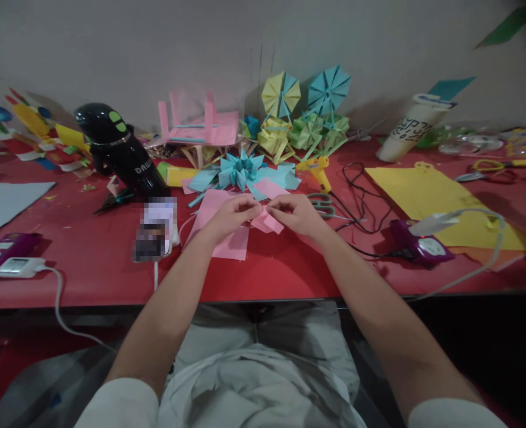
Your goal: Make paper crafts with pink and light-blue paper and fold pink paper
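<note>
Between my two hands is a small folded piece of pink paper [268,222], held just above the red table. My left hand [236,215] pinches its left end, fingers closed. From the other side my right hand [299,213] pinches it too, with thumb and fingertips together. Beneath and left of them lies a larger pink sheet [207,217]. Just beyond my hands sits a blue folded-paper star [241,171] with loose blue pieces around it. Green-handled scissors [323,204] lie right of my right hand, partly hidden.
A yellow glue gun [318,171] with a black cord lies behind. A black tumbler [122,154] and a phone [156,230] stand left. Paper models [307,128] line the wall. Right are yellow sheets [418,196], a purple power strip [423,244] and a cup [412,128].
</note>
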Demonstrator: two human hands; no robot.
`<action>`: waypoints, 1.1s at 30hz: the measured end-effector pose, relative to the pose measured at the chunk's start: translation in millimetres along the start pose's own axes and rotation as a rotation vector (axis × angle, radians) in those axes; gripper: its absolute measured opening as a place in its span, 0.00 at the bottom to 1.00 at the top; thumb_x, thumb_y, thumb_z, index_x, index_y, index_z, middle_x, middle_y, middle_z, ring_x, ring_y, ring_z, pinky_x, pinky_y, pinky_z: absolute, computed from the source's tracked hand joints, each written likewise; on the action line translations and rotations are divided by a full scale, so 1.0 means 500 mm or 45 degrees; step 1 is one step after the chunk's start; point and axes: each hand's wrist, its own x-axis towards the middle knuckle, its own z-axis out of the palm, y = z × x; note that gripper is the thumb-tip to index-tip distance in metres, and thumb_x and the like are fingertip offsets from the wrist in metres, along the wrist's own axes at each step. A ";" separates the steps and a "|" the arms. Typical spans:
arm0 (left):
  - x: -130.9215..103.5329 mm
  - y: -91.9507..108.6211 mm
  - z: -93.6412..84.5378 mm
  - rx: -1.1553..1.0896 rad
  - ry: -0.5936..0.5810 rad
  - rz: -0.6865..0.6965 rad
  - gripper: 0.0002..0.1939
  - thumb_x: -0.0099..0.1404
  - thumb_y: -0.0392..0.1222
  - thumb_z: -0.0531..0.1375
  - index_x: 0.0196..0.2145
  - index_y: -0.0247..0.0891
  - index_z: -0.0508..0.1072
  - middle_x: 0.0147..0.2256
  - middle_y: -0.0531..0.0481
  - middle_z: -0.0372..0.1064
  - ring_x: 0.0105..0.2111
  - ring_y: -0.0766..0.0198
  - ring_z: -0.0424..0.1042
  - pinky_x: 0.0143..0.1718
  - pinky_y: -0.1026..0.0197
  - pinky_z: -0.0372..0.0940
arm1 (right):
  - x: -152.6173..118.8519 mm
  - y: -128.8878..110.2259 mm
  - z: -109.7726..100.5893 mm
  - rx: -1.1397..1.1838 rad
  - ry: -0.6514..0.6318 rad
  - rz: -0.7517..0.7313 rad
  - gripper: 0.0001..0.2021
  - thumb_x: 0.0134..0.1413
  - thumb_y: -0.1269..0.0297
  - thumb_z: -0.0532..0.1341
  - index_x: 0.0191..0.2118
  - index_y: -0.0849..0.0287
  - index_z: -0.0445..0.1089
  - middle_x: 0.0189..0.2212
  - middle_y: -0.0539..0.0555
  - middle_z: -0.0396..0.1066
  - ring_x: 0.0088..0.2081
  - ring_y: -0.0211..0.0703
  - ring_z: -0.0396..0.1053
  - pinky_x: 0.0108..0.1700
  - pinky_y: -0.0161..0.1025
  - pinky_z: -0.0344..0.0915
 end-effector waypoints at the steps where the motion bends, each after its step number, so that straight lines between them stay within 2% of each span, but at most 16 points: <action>1: -0.001 0.001 0.000 0.007 -0.014 -0.008 0.17 0.54 0.53 0.68 0.32 0.37 0.75 0.28 0.52 0.65 0.28 0.68 0.66 0.31 0.62 0.66 | -0.001 -0.001 0.000 0.016 -0.026 0.009 0.14 0.55 0.53 0.61 0.29 0.58 0.74 0.23 0.50 0.70 0.25 0.38 0.62 0.29 0.37 0.59; 12: -0.004 0.001 -0.010 -0.039 -0.080 -0.092 0.17 0.50 0.49 0.72 0.30 0.35 0.75 0.27 0.52 0.69 0.27 0.69 0.69 0.31 0.63 0.66 | -0.005 -0.002 0.001 0.103 -0.142 0.065 0.12 0.56 0.55 0.61 0.31 0.59 0.74 0.25 0.51 0.71 0.28 0.38 0.64 0.32 0.37 0.62; 19: -0.005 0.006 -0.010 -0.030 -0.108 -0.098 0.17 0.49 0.49 0.73 0.30 0.34 0.75 0.26 0.51 0.71 0.26 0.69 0.69 0.30 0.62 0.66 | -0.003 -0.008 -0.004 0.079 -0.104 0.029 0.12 0.55 0.55 0.63 0.32 0.58 0.76 0.29 0.53 0.76 0.30 0.40 0.68 0.34 0.39 0.63; 25: -0.005 0.003 -0.009 0.061 -0.134 -0.043 0.18 0.51 0.53 0.71 0.29 0.35 0.77 0.24 0.51 0.70 0.25 0.68 0.68 0.30 0.62 0.66 | -0.002 -0.006 0.001 0.107 -0.055 0.041 0.12 0.54 0.53 0.65 0.32 0.58 0.76 0.30 0.53 0.75 0.31 0.41 0.69 0.35 0.39 0.64; 30: -0.001 -0.001 -0.008 0.127 -0.056 0.055 0.16 0.51 0.53 0.70 0.26 0.36 0.78 0.23 0.51 0.70 0.24 0.69 0.66 0.28 0.62 0.63 | -0.002 -0.003 0.007 0.191 -0.028 0.079 0.15 0.53 0.50 0.65 0.31 0.58 0.75 0.28 0.53 0.74 0.29 0.40 0.66 0.33 0.39 0.63; 33: -0.003 0.003 -0.005 0.156 -0.073 0.047 0.16 0.50 0.53 0.70 0.25 0.36 0.77 0.22 0.51 0.69 0.24 0.68 0.65 0.28 0.61 0.63 | -0.003 -0.004 0.006 0.234 -0.081 0.136 0.17 0.53 0.48 0.64 0.30 0.59 0.74 0.26 0.52 0.71 0.28 0.38 0.63 0.32 0.38 0.61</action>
